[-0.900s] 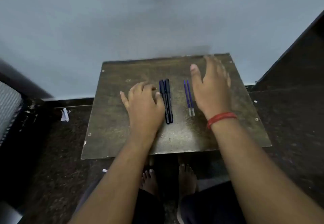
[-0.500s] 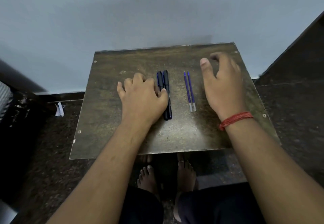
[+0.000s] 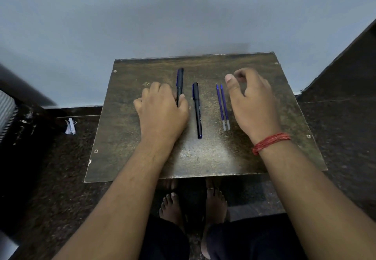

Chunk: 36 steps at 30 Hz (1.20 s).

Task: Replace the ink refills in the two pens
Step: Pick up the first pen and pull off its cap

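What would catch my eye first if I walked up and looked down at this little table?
Probably the left hand gripping one dark pen near the middle of the worn brown table, with a second pen lying free just right of it. Two slim blue refills lie side by side beside the right hand, which hovers empty.

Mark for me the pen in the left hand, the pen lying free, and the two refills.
held pen (image 3: pixel 180 78): head view, on its capped upper end.
free pen (image 3: pixel 197 110): head view, mid-barrel.
refills (image 3: pixel 222 105): head view, on the blue shafts of the pair.
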Each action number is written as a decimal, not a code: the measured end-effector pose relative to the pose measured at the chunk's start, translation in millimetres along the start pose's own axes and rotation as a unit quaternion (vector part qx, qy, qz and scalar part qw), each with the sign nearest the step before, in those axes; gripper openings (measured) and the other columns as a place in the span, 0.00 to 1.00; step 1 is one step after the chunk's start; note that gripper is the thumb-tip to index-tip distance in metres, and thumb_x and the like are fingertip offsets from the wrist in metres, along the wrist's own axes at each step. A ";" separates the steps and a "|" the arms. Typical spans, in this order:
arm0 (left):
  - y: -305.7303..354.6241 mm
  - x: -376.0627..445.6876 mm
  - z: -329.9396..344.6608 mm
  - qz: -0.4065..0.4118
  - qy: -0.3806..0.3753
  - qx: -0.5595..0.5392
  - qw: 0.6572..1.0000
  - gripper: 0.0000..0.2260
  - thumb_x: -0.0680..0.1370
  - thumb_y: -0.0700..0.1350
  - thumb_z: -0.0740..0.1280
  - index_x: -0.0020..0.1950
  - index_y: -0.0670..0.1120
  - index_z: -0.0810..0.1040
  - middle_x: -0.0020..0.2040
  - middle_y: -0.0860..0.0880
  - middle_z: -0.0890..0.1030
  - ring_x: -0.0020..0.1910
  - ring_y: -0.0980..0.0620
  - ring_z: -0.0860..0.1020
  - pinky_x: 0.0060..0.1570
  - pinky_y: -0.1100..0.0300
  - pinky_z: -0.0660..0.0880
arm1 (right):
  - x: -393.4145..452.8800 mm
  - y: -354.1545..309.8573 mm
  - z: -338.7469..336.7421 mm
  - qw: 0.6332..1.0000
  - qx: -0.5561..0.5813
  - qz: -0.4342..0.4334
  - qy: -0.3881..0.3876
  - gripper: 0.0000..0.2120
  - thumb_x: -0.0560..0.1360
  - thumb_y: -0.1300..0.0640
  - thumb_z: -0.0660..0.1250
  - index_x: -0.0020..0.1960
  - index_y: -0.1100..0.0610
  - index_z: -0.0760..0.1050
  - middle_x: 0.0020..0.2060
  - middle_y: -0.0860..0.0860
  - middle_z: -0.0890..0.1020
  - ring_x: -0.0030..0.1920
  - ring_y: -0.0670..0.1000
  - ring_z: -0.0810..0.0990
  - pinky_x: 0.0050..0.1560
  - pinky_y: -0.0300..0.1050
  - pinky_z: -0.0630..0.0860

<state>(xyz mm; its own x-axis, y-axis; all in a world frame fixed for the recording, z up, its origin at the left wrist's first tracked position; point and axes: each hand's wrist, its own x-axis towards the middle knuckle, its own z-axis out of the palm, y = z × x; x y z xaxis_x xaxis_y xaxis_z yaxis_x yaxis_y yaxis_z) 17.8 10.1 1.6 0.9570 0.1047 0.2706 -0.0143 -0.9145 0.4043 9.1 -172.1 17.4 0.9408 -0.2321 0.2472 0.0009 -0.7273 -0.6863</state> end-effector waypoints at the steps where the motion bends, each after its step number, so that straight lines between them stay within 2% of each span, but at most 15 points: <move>1: 3.1 -0.4 -1.3 0.015 0.019 -0.044 0.999 0.09 0.80 0.52 0.63 0.45 0.48 0.72 0.46 0.51 0.74 0.47 0.51 0.70 0.51 0.52 0.68 | 0.2 -0.5 0.7 1.000 0.008 0.002 0.003 0.18 0.82 0.40 0.58 0.59 0.53 0.75 0.53 0.44 0.79 0.60 0.51 0.77 0.62 0.57 0.74; 4: 20.0 -6.0 -3.3 0.061 0.024 -0.142 0.988 0.08 0.81 0.48 0.64 0.45 0.48 0.67 0.38 0.54 0.72 0.37 0.55 0.70 0.34 0.62 0.63 | 0.4 -1.5 3.4 0.998 0.062 0.026 0.018 0.13 0.81 0.41 0.60 0.51 0.49 0.75 0.44 0.41 0.80 0.47 0.40 0.78 0.46 0.35 0.74; 5: 25.4 -8.9 -2.8 0.079 0.015 -0.158 0.984 0.07 0.81 0.47 0.64 0.46 0.48 0.67 0.38 0.53 0.72 0.36 0.56 0.70 0.31 0.63 0.61 | 0.3 -2.7 4.1 0.994 0.101 0.043 0.012 0.13 0.81 0.41 0.61 0.48 0.49 0.75 0.42 0.43 0.81 0.44 0.39 0.79 0.42 0.33 0.73; 8: 34.7 -15.7 -0.9 0.119 0.000 -0.182 0.976 0.03 0.81 0.44 0.64 0.51 0.47 0.70 0.42 0.52 0.76 0.37 0.53 0.72 0.34 0.57 0.67 | -0.5 -7.5 6.1 0.951 0.285 0.118 -0.029 0.12 0.80 0.43 0.64 0.45 0.51 0.76 0.43 0.50 0.85 0.42 0.46 0.83 0.40 0.43 0.76; 12: 37.6 -17.9 -1.3 0.137 -0.001 -0.194 0.971 0.03 0.81 0.45 0.64 0.54 0.48 0.73 0.46 0.54 0.79 0.39 0.53 0.75 0.36 0.56 0.71 | -3.2 -10.7 6.7 0.891 0.420 0.168 -0.046 0.09 0.79 0.50 0.68 0.42 0.51 0.77 0.40 0.50 0.84 0.40 0.49 0.81 0.35 0.42 0.72; 15: 37.8 -20.0 -0.7 0.154 -0.015 -0.186 0.970 0.04 0.82 0.48 0.63 0.53 0.48 0.74 0.41 0.55 0.77 0.36 0.52 0.74 0.33 0.56 0.69 | -3.1 -10.3 6.6 0.861 0.468 0.193 -0.050 0.10 0.79 0.54 0.69 0.40 0.52 0.76 0.38 0.51 0.82 0.38 0.49 0.79 0.35 0.41 0.71; 19: 41.1 -22.6 0.6 0.150 -0.031 -0.188 0.970 0.06 0.83 0.49 0.60 0.50 0.48 0.72 0.31 0.56 0.72 0.29 0.50 0.72 0.28 0.56 0.65 | -2.8 -10.3 5.5 0.848 0.484 0.212 -0.040 0.10 0.80 0.58 0.68 0.39 0.55 0.76 0.37 0.53 0.80 0.36 0.48 0.77 0.34 0.40 0.71; 22: 46.9 -22.3 2.8 0.126 -0.042 -0.218 0.967 0.07 0.83 0.48 0.60 0.46 0.48 0.70 0.28 0.55 0.70 0.28 0.47 0.71 0.27 0.54 0.65 | -1.3 -10.3 2.7 0.818 0.522 0.238 -0.030 0.11 0.81 0.61 0.66 0.39 0.57 0.76 0.37 0.56 0.78 0.35 0.49 0.75 0.34 0.40 0.70; 25: 53.5 -21.5 3.6 0.110 -0.060 -0.235 0.964 0.08 0.82 0.49 0.59 0.44 0.50 0.67 0.29 0.54 0.71 0.29 0.45 0.73 0.28 0.53 0.67 | -0.1 -12.8 5.7 0.785 0.562 0.260 -0.024 0.11 0.82 0.63 0.63 0.41 0.59 0.76 0.33 0.53 0.78 0.32 0.48 0.73 0.32 0.39 0.70; 28: 51.1 -23.7 3.5 0.113 -0.069 -0.223 0.966 0.11 0.83 0.48 0.59 0.41 0.53 0.64 0.28 0.54 0.70 0.28 0.46 0.72 0.27 0.54 0.66 | 20.0 -3.5 -6.9 0.739 0.604 0.289 0.077 0.14 0.84 0.62 0.58 0.40 0.57 0.73 0.30 0.50 0.78 0.27 0.45 0.73 0.30 0.38 0.67; 29: 47.9 -24.0 3.3 0.113 -0.072 -0.220 0.966 0.12 0.83 0.48 0.59 0.40 0.54 0.64 0.27 0.54 0.70 0.26 0.50 0.71 0.26 0.56 0.64 | 28.7 5.2 -16.4 0.741 0.591 0.293 0.127 0.15 0.85 0.61 0.57 0.40 0.56 0.73 0.30 0.50 0.77 0.26 0.44 0.72 0.29 0.37 0.67; 31: 40.8 -20.7 3.4 0.092 -0.065 -0.235 0.965 0.11 0.84 0.47 0.60 0.41 0.52 0.67 0.27 0.54 0.70 0.25 0.56 0.68 0.25 0.56 0.63 | 34.3 24.0 -32.9 0.804 0.495 0.274 0.182 0.14 0.84 0.60 0.58 0.40 0.56 0.73 0.32 0.50 0.77 0.28 0.44 0.72 0.27 0.37 0.66; 32: 38.4 -17.6 3.8 0.074 -0.052 -0.251 0.964 0.09 0.84 0.47 0.60 0.43 0.50 0.69 0.28 0.54 0.70 0.25 0.58 0.68 0.26 0.57 0.63 | 30.8 29.6 -35.8 0.850 0.427 0.260 0.165 0.13 0.84 0.59 0.59 0.40 0.55 0.73 0.34 0.50 0.77 0.29 0.45 0.73 0.28 0.38 0.67; 34: 35.2 -12.5 4.7 0.045 -0.018 -0.282 0.958 0.09 0.84 0.46 0.60 0.44 0.47 0.70 0.28 0.55 0.69 0.27 0.61 0.69 0.25 0.64 0.61 | 21.7 33.2 -28.6 0.937 0.268 0.217 0.056 0.11 0.82 0.57 0.63 0.42 0.55 0.76 0.37 0.50 0.80 0.35 0.47 0.77 0.33 0.43 0.70; 36: 34.6 -13.1 6.9 0.031 -0.002 -0.292 0.956 0.08 0.84 0.45 0.60 0.45 0.48 0.71 0.29 0.55 0.70 0.28 0.62 0.69 0.27 0.63 0.62 | 18.6 32.1 -19.7 0.980 0.114 0.160 -0.031 0.09 0.81 0.54 0.65 0.45 0.56 0.79 0.41 0.51 0.82 0.42 0.51 0.79 0.40 0.43 0.69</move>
<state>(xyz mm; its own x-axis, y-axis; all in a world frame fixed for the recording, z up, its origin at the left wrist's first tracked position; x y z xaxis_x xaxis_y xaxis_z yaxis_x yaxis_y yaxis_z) 6.8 -25.6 6.1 0.9499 0.0547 0.3078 -0.2300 -0.5444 0.8067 19.9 -212.5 13.4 0.9239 -0.3802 -0.0423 -0.2284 -0.4594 -0.8584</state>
